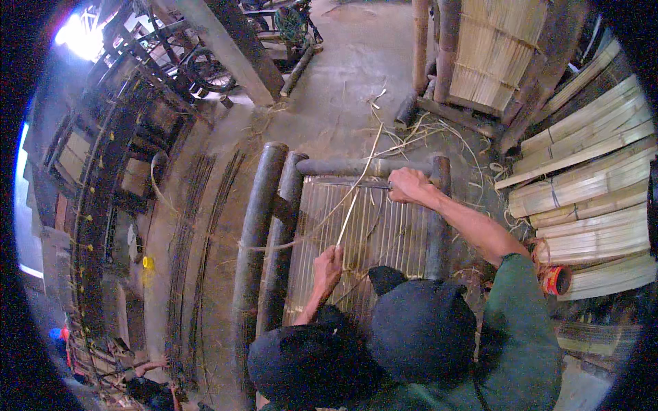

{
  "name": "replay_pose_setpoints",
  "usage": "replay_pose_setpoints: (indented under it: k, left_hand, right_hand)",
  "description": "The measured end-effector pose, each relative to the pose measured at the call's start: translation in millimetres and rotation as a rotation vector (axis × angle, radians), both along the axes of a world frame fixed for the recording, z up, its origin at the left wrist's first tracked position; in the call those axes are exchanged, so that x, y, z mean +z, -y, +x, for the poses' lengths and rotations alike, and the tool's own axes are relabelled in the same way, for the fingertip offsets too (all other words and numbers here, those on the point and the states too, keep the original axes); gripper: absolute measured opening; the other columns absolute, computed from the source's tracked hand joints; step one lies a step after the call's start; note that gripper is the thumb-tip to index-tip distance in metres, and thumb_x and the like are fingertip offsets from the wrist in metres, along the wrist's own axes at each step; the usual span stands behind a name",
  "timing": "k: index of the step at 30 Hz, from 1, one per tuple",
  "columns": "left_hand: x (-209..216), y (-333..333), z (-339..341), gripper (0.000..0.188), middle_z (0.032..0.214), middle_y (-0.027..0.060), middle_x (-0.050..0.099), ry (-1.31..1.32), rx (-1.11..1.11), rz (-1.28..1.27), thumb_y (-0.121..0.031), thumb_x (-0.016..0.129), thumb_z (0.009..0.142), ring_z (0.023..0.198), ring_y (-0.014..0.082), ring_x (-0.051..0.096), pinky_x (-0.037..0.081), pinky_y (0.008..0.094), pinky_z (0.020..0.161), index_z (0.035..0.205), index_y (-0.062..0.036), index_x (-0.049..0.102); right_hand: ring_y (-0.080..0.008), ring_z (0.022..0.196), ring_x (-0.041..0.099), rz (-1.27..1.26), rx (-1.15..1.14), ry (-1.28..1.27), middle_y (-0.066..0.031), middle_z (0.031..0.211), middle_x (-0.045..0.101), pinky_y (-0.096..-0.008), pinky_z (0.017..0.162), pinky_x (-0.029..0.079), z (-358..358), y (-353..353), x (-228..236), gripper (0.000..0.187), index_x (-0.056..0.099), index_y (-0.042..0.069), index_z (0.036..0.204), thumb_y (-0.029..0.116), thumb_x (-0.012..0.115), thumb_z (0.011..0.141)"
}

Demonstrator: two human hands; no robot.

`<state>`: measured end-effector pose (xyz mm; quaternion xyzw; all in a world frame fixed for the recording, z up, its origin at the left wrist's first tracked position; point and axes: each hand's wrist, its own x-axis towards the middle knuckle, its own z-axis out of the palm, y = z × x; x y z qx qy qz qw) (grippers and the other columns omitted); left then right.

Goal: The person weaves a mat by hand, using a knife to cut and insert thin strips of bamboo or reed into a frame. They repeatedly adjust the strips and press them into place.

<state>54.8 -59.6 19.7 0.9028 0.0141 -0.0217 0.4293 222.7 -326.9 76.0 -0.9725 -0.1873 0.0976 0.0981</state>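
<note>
Here | left hand point(328, 268) pinching pale strip point(352, 212) | right hand point(409, 186) clenched round knife point(353, 183) | slatted frame point(404, 229), grey floor point(353, 58) | bamboo panels point(582, 178) right

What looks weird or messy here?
The tangle of thin strips on the floor beyond the far pole looks messy: pieces curl and cross every which way, while the strip in the left hand looks almost straight.

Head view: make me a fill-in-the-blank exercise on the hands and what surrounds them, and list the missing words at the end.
1. The right hand sits ____ in the picture than the left hand.
2. The pale strip has its lower end in the ____ hand.
3. The right sleeve is coloured ____.
4. The red container is to the ____ of the pole frame.

Missing words: higher; left; green; right.
</note>
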Motion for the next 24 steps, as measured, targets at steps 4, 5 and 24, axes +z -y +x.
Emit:
replay_pose_setpoints:
  k: [4, 5, 24]
  left_hand:
    - [-8, -4, -6, 0.035, 0.066, 0.0248, 0.050, 0.026, 0.027, 0.116, -0.030, 0.044, 0.096, 0.066, 0.0424, 0.053, 0.040, 0.0463, 0.059, 0.079, -0.0001, 0.054]
    - [-5, -4, -8, 0.034, 0.065, 0.0243, 0.050, 0.030, 0.029, 0.135, -0.029, 0.045, 0.096, 0.064, 0.0417, 0.053, 0.040, 0.0456, 0.058, 0.080, -0.0005, 0.054]
    - [18, -19, -36, 0.026, 0.059, 0.0021, 0.046, -0.092, -0.029, -0.084, -0.022, 0.050, 0.096, 0.052, 0.0110, 0.042, 0.034, 0.0293, 0.048, 0.080, -0.0024, 0.056]
  right_hand:
    - [-0.0364, 0.066, 0.066, 0.017, -0.018, 0.092, -0.0197, 0.070, 0.065, -0.0466, 0.058, 0.054, -9, -11, -9, 0.018, 0.065, 0.003, 0.072, 0.019, 0.061, 0.066]
    - [-0.0357, 0.065, 0.066, 0.052, 0.072, 0.098, -0.0189, 0.069, 0.065, -0.0464, 0.056, 0.054, -17, -17, -11, 0.017, 0.065, 0.003, 0.071, 0.019, 0.061, 0.067]
    - [-0.0294, 0.065, 0.065, 0.085, -0.110, 0.281, -0.0122, 0.068, 0.064, -0.0407, 0.053, 0.051, 54, 95, -41, 0.012, 0.064, 0.009, 0.067, 0.017, 0.066, 0.058]
